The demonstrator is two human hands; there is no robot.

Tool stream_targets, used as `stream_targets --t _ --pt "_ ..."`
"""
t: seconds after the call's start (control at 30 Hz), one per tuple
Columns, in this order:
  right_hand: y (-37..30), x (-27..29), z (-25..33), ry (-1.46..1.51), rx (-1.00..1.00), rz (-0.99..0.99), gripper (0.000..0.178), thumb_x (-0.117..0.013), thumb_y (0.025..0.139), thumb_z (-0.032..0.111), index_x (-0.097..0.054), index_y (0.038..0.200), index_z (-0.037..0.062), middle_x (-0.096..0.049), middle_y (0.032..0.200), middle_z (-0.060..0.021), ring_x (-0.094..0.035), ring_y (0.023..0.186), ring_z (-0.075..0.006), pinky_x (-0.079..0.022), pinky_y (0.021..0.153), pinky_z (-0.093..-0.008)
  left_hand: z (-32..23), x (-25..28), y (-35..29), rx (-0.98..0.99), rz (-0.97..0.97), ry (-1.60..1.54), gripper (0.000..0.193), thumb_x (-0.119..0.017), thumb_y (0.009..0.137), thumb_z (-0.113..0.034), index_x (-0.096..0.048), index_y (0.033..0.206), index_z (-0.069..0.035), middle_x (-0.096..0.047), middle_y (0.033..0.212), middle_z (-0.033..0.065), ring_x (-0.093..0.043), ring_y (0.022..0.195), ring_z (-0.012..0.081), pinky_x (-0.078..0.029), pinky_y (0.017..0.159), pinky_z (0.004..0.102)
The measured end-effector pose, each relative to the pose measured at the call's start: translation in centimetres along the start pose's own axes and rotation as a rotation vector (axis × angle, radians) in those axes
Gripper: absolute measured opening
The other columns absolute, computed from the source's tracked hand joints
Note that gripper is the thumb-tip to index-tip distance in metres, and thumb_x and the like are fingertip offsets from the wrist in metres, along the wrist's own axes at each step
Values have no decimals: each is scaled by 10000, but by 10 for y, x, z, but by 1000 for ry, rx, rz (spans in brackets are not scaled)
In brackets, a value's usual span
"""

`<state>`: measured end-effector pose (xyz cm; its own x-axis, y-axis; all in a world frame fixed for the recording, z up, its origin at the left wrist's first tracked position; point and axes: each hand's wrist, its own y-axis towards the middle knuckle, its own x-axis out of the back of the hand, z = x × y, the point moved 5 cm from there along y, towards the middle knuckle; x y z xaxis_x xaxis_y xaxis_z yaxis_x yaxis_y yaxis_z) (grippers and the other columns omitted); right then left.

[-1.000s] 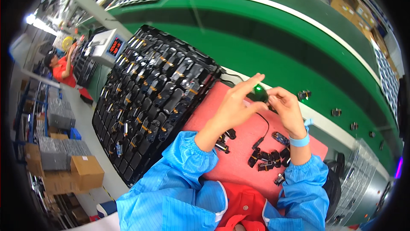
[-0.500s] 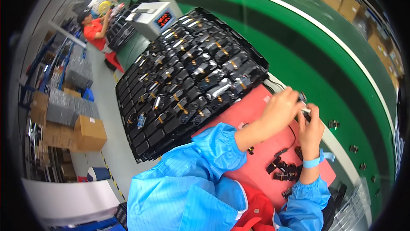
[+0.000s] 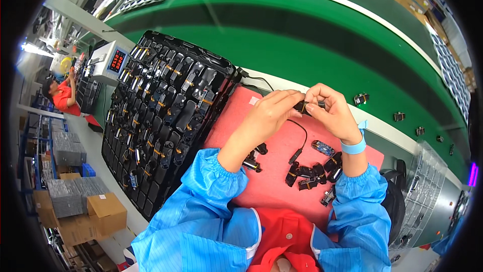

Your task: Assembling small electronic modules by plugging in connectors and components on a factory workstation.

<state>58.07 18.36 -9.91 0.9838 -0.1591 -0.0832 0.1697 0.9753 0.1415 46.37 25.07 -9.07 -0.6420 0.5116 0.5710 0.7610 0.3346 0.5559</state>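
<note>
My left hand [image 3: 271,113] and my right hand [image 3: 336,115] meet above the far part of a pink foam mat [image 3: 276,184]. Between their fingertips is a small black electronic module [image 3: 301,106] with a yellowish strip; both hands pinch it, and fingers cover much of it. Below them a black cable [image 3: 305,133] lies on the mat, ending in a plug. A blue circuit board piece [image 3: 322,148] rests near my right wrist, which wears a light blue band. Several black modules [image 3: 308,174] are heaped nearer me, and more black parts [image 3: 252,164] lie beside my left forearm.
Stacked black compartment trays [image 3: 176,113] full of modules stand left of the mat, beside a box with a red digital display [image 3: 108,63]. Beyond runs a green belt [image 3: 302,35] carrying small modules [image 3: 361,99]. Clear plastic trays [image 3: 422,191] are at right. A person in red [image 3: 65,96] works far left.
My view has turned right, so the trays now appear further left. My hands have come in front of me, with the black module between both sets of fingertips.
</note>
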Motion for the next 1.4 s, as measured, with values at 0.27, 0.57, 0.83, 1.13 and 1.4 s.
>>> stream_targets --t 0.27,0.57,0.83,1.13,1.4 --pt "-2 -1 -1 21 -34 87 85 -537 818 -14 -509 898 -2 -490 814 10 -451 737 -41 -400 677 -193 -4 4 2 -33 0 63 403 -623 625 94 -547 1010 1 -587 945 111 -589 813 273 -504 640 328" --pt "0 0 1 -30 -8 36 83 -550 802 -14 -505 859 24 -428 754 48 -377 679 -23 -364 625 -179 -3 3 6 -73 33 126 386 -664 635 -3 -543 1001 -4 -578 931 111 -564 825 269 -471 703 346" --pt "-1 15 -2 -64 -45 17 83 -576 802 11 -512 853 27 -459 729 45 -399 670 -28 -354 601 -177 5 3 5 143 -166 58 398 -688 633 -50 -524 993 -15 -546 955 122 -525 911 293 -442 755 381" --pt "3 69 -58 -272 -38 -689 198 -523 845 95 -440 1012 28 -481 722 6 -412 678 -58 -341 599 -203 -31 -77 -18 -150 478 14 272 -675 689 -108 -533 911 -39 -516 865 119 -520 814 320 -435 705 393" --pt "6 27 -16 -146 61 -259 204 -414 904 115 -539 1000 -14 -512 778 -12 -423 694 -59 -367 620 -198 20 -10 -1 560 -51 -504 289 -566 788 6 -531 1075 -10 -585 928 72 -560 803 154 -453 687 278"
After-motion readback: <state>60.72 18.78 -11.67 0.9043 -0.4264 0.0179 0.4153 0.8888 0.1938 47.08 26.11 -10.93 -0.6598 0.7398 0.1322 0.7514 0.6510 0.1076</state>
